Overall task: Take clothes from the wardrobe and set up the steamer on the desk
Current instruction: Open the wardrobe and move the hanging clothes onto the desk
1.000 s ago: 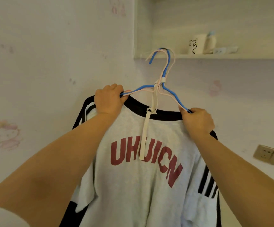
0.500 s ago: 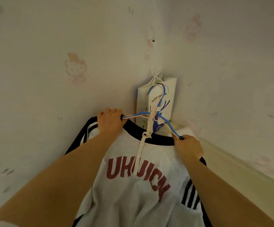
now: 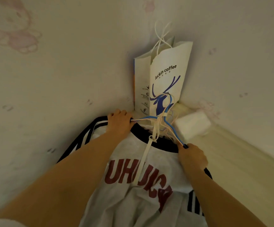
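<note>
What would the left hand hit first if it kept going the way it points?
Probably the paper bag standing in the wall corner; the left hand, gripping the hanger, points just left of it. Depth is unclear.

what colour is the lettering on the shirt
Dark red block letters on the light grey shirt, with black-and-white striped sleeves; seen in the head view, the only one.

Two pale cream walls papered with faded pink cartoon bunnies (image 3: 16, 28) meet in a corner. In that corner stands a tall white paper carrier bag printed with a blue deer and "luckin coffee" (image 3: 165, 76) — upright, its thin string handles raised. Just beside it lies a soft white packet (image 3: 192, 124) on a cream-coloured surface with a moulded edge (image 3: 241, 164). The light is dim and yellowish — no window shows.
</note>
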